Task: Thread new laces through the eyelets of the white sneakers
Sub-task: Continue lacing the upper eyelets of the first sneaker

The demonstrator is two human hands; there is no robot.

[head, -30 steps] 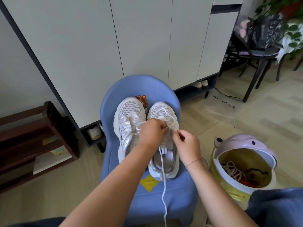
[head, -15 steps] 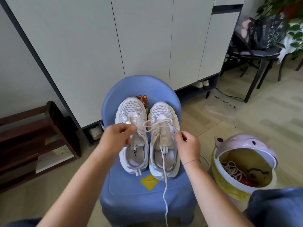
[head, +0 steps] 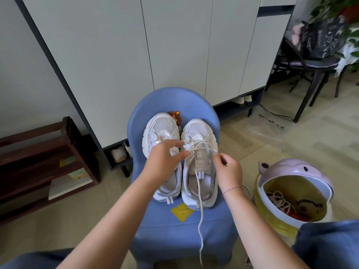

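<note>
Both white sneakers stand side by side on the seat of a blue chair, toes toward its backrest and heels toward the person. On the right sneaker a white lace crosses the upper eyelets near the toe, and 1 loose end runs down over the insole, past the heel and off the front edge of the seat. The left sneaker shows no lace. The left hand reaches across the left sneaker with its fingers stretched out fairly straight toward the laced part of the right sneaker. It grips nothing, and motion blur hides whether the fingertips touch the lace. The right hand sits at the outer side of the right sneaker, fingers curled in, thumb and forefinger pinching the lace's other end by the eyelets. A thin red thread bracelet circles that wrist. A yellow sticker lies on the seat just behind the heels, and a bear sticker shows on the backrest. To the right, on the floor, stands a bin with a lilac lid, a tangle of pale laces inside. A white cabinet rises behind the chair, with a dark wooden rack to the left.
</note>
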